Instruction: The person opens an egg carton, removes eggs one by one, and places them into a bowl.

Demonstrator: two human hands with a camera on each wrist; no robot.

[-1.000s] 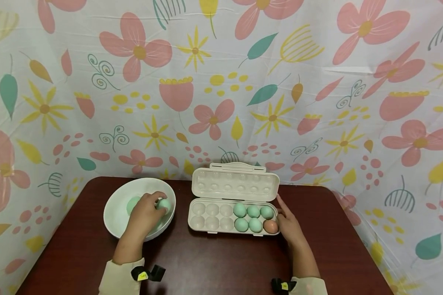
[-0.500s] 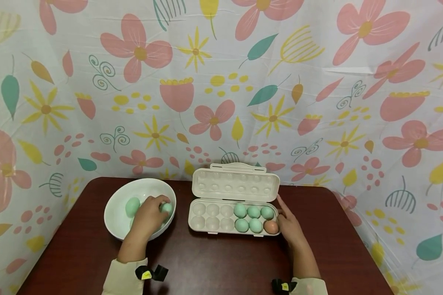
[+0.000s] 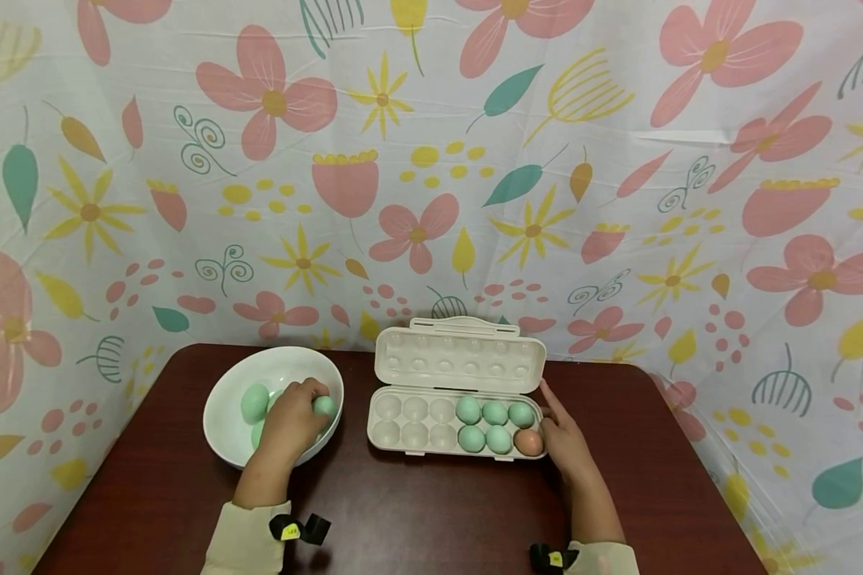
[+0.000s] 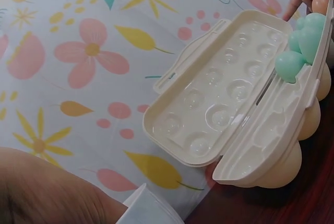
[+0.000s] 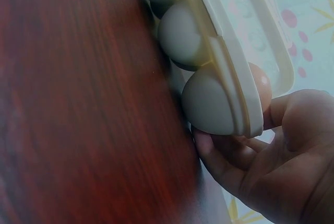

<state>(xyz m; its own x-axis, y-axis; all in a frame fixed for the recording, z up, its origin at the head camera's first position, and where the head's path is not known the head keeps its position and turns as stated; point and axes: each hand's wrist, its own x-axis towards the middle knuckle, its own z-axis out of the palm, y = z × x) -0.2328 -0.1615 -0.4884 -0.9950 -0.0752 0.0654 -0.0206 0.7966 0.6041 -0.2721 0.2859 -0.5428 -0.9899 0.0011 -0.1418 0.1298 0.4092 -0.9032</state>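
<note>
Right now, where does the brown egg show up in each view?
Head: right of centre, low; the brown egg fills the egg carton's rightmost near cup.
Left wrist: brown egg at the top right, partly hidden.
Right wrist: brown egg right of centre, partly behind the rim.
Shared landmark: the carton's open lid.

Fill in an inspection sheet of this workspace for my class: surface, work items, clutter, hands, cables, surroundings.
Surface: dark red-brown tabletop.
Work items: egg carton, lid open, holding five pale green eggs and one brown egg, six cups unfilled; white bowl with more green eggs, partly hidden.
Clutter: nothing seen.
Hands: left hand grips a green egg within the bowl's rim; right hand grips the carton's right end.
Cables: nothing seen.
Surroundings: flower-print backdrop behind the table.
</note>
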